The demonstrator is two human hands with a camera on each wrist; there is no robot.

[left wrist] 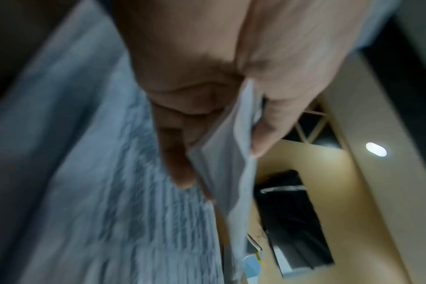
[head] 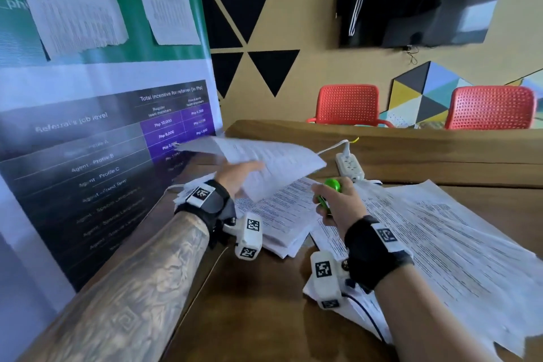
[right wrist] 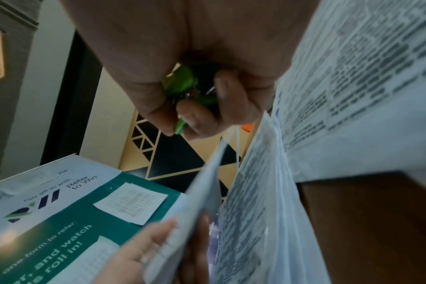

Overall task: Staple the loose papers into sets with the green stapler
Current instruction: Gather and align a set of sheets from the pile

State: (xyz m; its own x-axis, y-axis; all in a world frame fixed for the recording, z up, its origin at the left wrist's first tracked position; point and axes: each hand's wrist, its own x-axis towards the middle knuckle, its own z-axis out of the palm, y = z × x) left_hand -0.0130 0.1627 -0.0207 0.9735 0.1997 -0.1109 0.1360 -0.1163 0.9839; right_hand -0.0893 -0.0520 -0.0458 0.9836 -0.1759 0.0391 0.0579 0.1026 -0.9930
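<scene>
My left hand [head: 241,176] holds a thin set of printed papers [head: 264,161] lifted above the table, thumb on one side and fingers on the other. The left wrist view shows the papers [left wrist: 221,163] pinched between thumb and fingers. My right hand [head: 338,203] grips the green stapler [head: 330,189], fingers curled round it; the right wrist view shows the stapler [right wrist: 182,84] deep in the fist. A stack of printed papers [head: 279,214] lies under the lifted set. More loose papers [head: 440,238] are spread to the right.
A white power strip [head: 349,166] with a cable lies behind the stapler on the wooden table [head: 264,303]. A large printed banner [head: 88,126] stands close on the left. Two red chairs [head: 346,104] stand behind the table's far edge.
</scene>
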